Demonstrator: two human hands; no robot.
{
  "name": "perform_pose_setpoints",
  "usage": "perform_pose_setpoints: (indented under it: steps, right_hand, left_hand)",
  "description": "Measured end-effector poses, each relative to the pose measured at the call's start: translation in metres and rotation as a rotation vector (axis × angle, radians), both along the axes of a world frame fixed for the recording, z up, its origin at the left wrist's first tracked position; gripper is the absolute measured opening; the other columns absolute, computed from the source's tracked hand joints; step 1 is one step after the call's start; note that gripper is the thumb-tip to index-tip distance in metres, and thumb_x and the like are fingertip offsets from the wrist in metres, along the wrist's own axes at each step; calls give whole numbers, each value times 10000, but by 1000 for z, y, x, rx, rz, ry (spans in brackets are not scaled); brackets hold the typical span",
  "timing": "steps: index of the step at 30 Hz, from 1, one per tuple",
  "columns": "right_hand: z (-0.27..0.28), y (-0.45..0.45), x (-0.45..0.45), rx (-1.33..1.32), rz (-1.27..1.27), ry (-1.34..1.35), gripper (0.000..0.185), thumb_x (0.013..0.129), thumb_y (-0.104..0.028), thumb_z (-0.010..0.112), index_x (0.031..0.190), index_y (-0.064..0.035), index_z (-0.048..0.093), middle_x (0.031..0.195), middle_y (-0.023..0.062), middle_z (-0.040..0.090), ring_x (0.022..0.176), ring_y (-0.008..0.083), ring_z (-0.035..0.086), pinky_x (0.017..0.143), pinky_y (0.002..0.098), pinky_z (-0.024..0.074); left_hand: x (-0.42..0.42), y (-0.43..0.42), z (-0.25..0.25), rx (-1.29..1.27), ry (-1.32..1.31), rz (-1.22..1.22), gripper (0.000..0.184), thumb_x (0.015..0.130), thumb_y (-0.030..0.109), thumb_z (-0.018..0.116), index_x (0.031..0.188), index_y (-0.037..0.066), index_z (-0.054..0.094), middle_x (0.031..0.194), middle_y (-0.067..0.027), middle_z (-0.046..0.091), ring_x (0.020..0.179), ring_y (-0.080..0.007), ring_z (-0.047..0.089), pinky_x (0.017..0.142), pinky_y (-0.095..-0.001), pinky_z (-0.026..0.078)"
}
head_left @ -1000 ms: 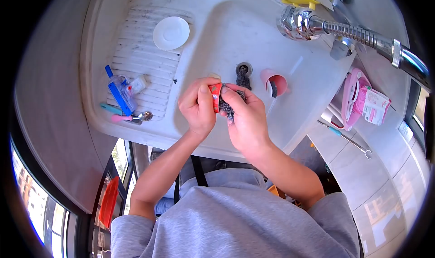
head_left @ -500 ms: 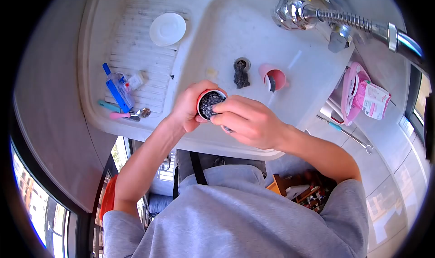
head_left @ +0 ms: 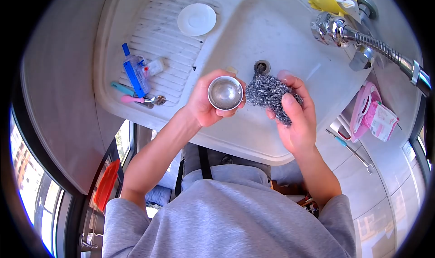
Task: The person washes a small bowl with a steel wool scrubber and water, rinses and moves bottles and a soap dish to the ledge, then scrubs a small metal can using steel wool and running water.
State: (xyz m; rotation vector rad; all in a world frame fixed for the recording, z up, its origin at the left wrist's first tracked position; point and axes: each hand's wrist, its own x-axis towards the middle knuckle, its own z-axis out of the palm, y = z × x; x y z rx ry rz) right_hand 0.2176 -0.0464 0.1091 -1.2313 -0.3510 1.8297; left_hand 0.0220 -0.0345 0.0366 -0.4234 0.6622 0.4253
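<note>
In my left hand is a small round cup, its mouth facing up toward me. The inside is bare shiny metal with a pale rim. My right hand grips a grey steel wool scrubber, a fluffy curled mass, just right of the cup and apart from its inside. Both hands are above the sink basin. Beyond the scrubber is the drain, with something dark at it, partly covered. A bit of a pink cup peeks out behind my right fingers; the rest is hidden.
On the ridged drainboard lie a white saucer, a blue and clear plastic item and a pink-handled spoon. A chrome faucet reaches in at upper right. Right of the sink are a pink basin and a package.
The steel wool has come out of the cup and moved right with my right hand. The cup's metal inside now shows. The whole view has shifted slightly.
</note>
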Motion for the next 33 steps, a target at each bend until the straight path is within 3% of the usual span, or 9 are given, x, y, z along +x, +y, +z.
perform_pose_setpoints:
  steps: [8, 16, 18, 20, 22, 24, 30, 32, 33]
  right_hand:
    - [9, 16, -9, 821, 490, -869, 351, 688, -1, 733, 1017, -48, 618, 983, 100, 593, 829, 205, 609, 729, 308, 502]
    - [-36, -3, -32, 964, 571, -1122, 258, 688, 2, 719, 935, -46, 658, 768, 71, 597, 754, 217, 626, 637, 305, 492]
    - [-29, -7, -46, 297, 382, -768, 112, 786, -38, 681, 896, -38, 665, 679, 33, 586, 689, 156, 610, 601, 280, 468]
    - [-23, 4, -42, 86, 411, -577, 94, 869, -120, 631, 882, -28, 643, 722, 27, 592, 655, 112, 561, 566, 273, 436]
    - [-17, 9, -39, -613, 86, 303, 154, 894, -180, 608, 870, -29, 613, 754, 17, 576, 630, 103, 511, 535, 262, 401]
    - [-8, 10, -42, -691, 41, 367, 185, 905, -212, 591, 894, -28, 592, 770, 29, 567, 627, 102, 486, 535, 250, 386]
    - [18, -5, -54, -260, 207, -178, 113, 879, -110, 611, 860, -8, 656, 780, 40, 589, 629, 118, 532, 518, 258, 398]
    - [21, -16, -52, 484, 299, -748, 76, 823, -38, 652, 881, 1, 681, 773, 66, 590, 622, 138, 549, 525, 265, 415]
    - [14, -21, -50, 551, 254, -714, 163, 756, 6, 683, 919, -3, 681, 781, 86, 581, 613, 176, 551, 546, 285, 438]
  left_hand:
    - [7, 2, 13, 145, 308, -56, 363, 909, 373, 486, 918, 42, 634, 701, -73, 631, 473, -112, 532, 361, -217, 335]
    - [18, -4, 24, 733, 837, -241, 384, 979, 305, 428, 891, 11, 659, 664, -12, 565, 548, -57, 498, 410, -205, 342]
    - [20, -6, 22, 803, 978, -216, 362, 960, 286, 475, 844, -9, 650, 578, -30, 562, 532, -88, 523, 469, -239, 397]
    - [17, -5, 20, 1152, 1191, -151, 366, 982, 246, 417, 877, -4, 663, 687, -66, 601, 581, -91, 533, 499, -256, 426]
    - [11, -6, 4, 1392, 1273, -73, 369, 969, 207, 381, 871, -30, 647, 731, -132, 628, 612, -161, 580, 566, -304, 472]
    - [9, -3, -9, 1775, 1260, 308, 364, 949, 182, 363, 865, -52, 629, 765, -179, 638, 629, -230, 603, 577, -327, 482]
    - [23, 0, 8, 1597, 1189, 439, 283, 899, 98, 414, 825, -64, 633, 735, -167, 639, 604, -222, 599, 551, -306, 480]
    - [24, -2, 26, 1540, 1062, 458, 289, 907, 91, 405, 815, -60, 634, 703, -148, 639, 591, -217, 594, 548, -296, 471]
    - [26, -4, 33, 1481, 1073, 400, 298, 907, 97, 412, 787, -50, 642, 668, -139, 632, 576, -197, 591, 538, -292, 465]
